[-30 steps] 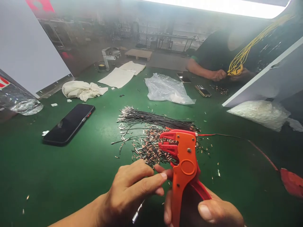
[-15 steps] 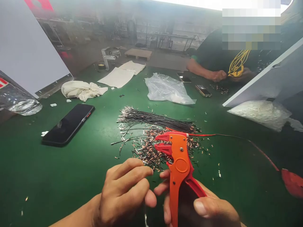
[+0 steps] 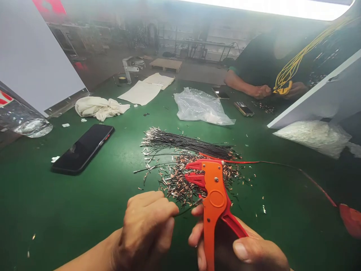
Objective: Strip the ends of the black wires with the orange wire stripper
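Observation:
My right hand [image 3: 261,248] is wrapped round the handles of an orange and red wire stripper [image 3: 216,197], its red jaws apart and pointing left. In my left hand [image 3: 148,222], pinched between thumb and fingers, is a thin dark wire [image 3: 188,210]. The wire's free end slants up to the right, by the stripper's body. Whether it touches the tool I cannot tell. Beyond the jaws lies a heap of copper and black wire scraps [image 3: 180,180]. Behind that heap is a bundle of black wires [image 3: 186,142] with pale, metallic-looking left ends.
A black phone [image 3: 84,148] lies left, near a crumpled white cloth [image 3: 101,107] and a clear bottle [image 3: 31,126]. A plastic bag [image 3: 201,107] sits behind the wires. Across the table a person [image 3: 248,88] handles yellow wires [image 3: 296,62]. A red strip [image 3: 242,162] runs right.
My left hand has turned and closed further. The wire in it, which hung downward, now points up and right to the stripper. My right hand and the stripper have hardly moved.

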`<state>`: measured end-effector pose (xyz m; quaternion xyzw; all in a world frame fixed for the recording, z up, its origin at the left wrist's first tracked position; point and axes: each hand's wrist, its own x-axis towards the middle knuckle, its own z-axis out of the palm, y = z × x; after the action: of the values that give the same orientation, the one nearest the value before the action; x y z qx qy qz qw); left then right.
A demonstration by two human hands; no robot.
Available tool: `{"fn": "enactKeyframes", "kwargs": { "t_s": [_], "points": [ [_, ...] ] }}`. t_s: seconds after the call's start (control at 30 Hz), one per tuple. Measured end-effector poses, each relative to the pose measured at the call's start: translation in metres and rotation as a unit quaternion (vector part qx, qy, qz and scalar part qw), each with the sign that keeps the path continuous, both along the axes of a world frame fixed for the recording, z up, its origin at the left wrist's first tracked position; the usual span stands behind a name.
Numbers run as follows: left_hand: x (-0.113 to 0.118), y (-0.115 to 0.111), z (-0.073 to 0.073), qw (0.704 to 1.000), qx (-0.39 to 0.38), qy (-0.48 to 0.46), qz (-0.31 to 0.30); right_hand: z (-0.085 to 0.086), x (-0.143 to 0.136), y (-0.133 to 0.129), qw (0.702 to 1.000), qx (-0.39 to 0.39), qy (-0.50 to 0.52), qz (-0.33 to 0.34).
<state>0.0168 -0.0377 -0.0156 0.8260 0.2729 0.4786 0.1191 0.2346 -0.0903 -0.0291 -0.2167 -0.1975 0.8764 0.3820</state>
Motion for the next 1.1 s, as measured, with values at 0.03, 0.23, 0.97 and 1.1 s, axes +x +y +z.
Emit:
{"fn": "enactKeyframes", "kwargs": {
  "t_s": [0.03,0.23,0.97,1.1],
  "points": [
    [-0.001,0.000,0.001,1.000,0.000,0.005,0.012,0.000,0.000,0.000,1.000,-0.006,-0.002,0.002],
    [0.000,0.006,-0.002,0.998,0.031,0.007,0.046,-0.002,0.000,0.000,1.000,0.006,0.016,0.007],
    [0.007,0.010,-0.013,0.961,0.201,0.188,0.001,-0.007,0.001,0.003,0.999,-0.010,0.021,0.025],
    [0.010,0.010,-0.013,0.962,0.213,0.172,0.009,-0.005,0.003,0.002,0.998,-0.031,0.050,0.013]
  ]
}}
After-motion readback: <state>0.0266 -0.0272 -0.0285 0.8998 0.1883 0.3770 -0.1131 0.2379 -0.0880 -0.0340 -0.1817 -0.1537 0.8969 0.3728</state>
